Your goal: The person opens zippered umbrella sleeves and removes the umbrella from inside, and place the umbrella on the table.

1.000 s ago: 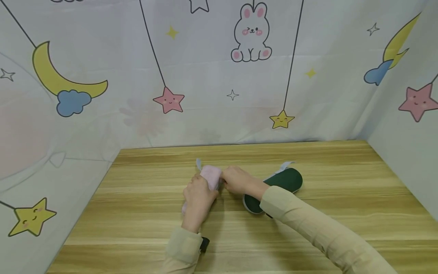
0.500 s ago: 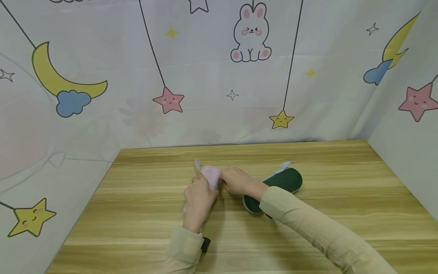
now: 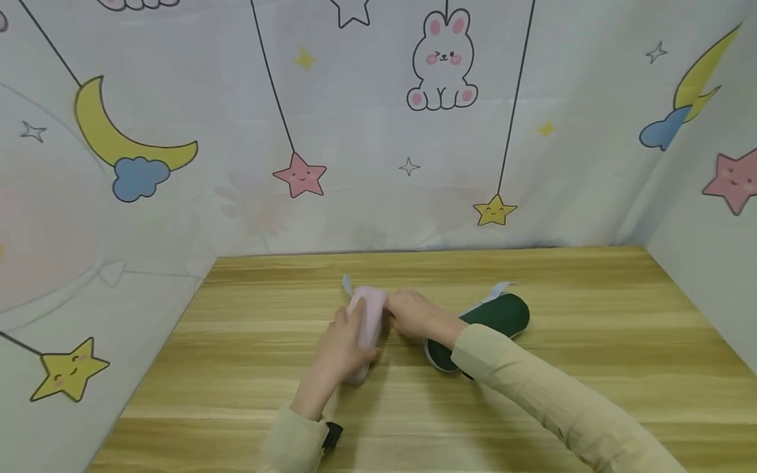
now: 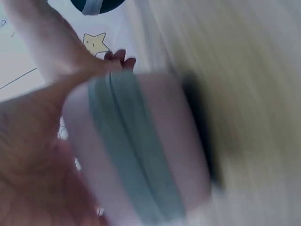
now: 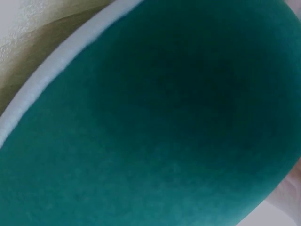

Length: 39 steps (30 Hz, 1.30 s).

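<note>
Just left of the table's point(image 3: 248, 368) centre, towards 10 o'clock, I see in the head view the pink case point(image 3: 372, 318), which I take as my clock's hub. At 8 o'clock the left hand point(image 3: 338, 347) straddles it, thumb on the right flank, fingers on the left, so it holds the case, lightly by the look of it. At 1 o'clock the right hand point(image 3: 414, 314) pinches at the far right edge with curled fingers; what exactly lies between them is hidden from me. If it pulls harder than the left hand braces, I judge the case would swivel or skid. A strap point(image 3: 347, 285) sticks out at 11 o'clock and might snag a finger. At 3 o'clock lies the green case point(image 3: 503, 315), with the right sleeve point(image 3: 491, 358) crossing in front; should they touch, a sweep of that arm could shove it.

Through the left wrist camera, which is blurred, a grey-green band point(image 4: 129, 141) with a seam runs across the pink case. Pale gaps show between palm and case, so slipping seems the likeliest fault.

From the right wrist, green case fills nearly everything, so I cannot check the pinch; a fumble there would escape me.
</note>
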{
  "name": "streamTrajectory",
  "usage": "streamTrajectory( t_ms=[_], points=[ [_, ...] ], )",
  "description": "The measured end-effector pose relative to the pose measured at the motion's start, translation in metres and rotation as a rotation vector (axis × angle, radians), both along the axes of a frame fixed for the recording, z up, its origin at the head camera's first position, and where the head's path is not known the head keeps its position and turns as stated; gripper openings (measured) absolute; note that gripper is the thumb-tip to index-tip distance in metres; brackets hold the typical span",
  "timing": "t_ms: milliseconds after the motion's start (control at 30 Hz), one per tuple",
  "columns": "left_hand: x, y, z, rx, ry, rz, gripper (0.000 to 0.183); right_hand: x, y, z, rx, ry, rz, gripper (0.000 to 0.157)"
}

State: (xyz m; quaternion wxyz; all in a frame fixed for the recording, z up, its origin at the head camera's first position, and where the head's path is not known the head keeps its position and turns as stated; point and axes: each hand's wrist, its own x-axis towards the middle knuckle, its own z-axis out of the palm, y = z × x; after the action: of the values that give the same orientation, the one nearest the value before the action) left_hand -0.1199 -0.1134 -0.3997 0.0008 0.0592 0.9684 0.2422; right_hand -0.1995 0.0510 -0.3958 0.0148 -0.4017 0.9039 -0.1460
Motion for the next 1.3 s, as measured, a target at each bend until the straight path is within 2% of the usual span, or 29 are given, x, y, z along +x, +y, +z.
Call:
streamTrajectory(
  t_ms=[100, 200, 267, 400, 600, 833, 1300],
  points=[
    [0.009, -0.014, 0.000, 0.052, -0.041, -0.121, 0.097, 0.002, 0.000, -0.002, 0.002, -0.005, -0.014, 0.020],
    [0.017, -0.026, 0.001, 0.070, -0.059, -0.206, 0.102, 0.003, 0.000, -0.004, -0.008, 0.021, -0.012, 0.019],
    [0.021, -0.033, 0.002, 0.069, -0.050, -0.245, 0.104, 0.002, 0.000, -0.004, -0.017, 0.035, -0.007, 0.019],
    [0.024, -0.041, 0.001, 0.066, -0.028, -0.275, 0.101, 0.001, -0.001, -0.005, -0.010, 0.043, -0.012, 0.017],
    [0.024, -0.044, -0.003, 0.061, 0.001, -0.271, 0.097, 0.001, -0.002, -0.005, 0.003, 0.035, -0.028, 0.017],
    [0.024, -0.041, -0.002, 0.048, 0.010, -0.248, 0.097, 0.000, -0.003, -0.006, 0.006, 0.050, -0.044, 0.019],
    [0.022, -0.030, -0.001, -0.027, 0.018, -0.195, 0.098, -0.005, 0.001, -0.008, -0.014, 0.062, -0.052, 0.021]
  ],
)
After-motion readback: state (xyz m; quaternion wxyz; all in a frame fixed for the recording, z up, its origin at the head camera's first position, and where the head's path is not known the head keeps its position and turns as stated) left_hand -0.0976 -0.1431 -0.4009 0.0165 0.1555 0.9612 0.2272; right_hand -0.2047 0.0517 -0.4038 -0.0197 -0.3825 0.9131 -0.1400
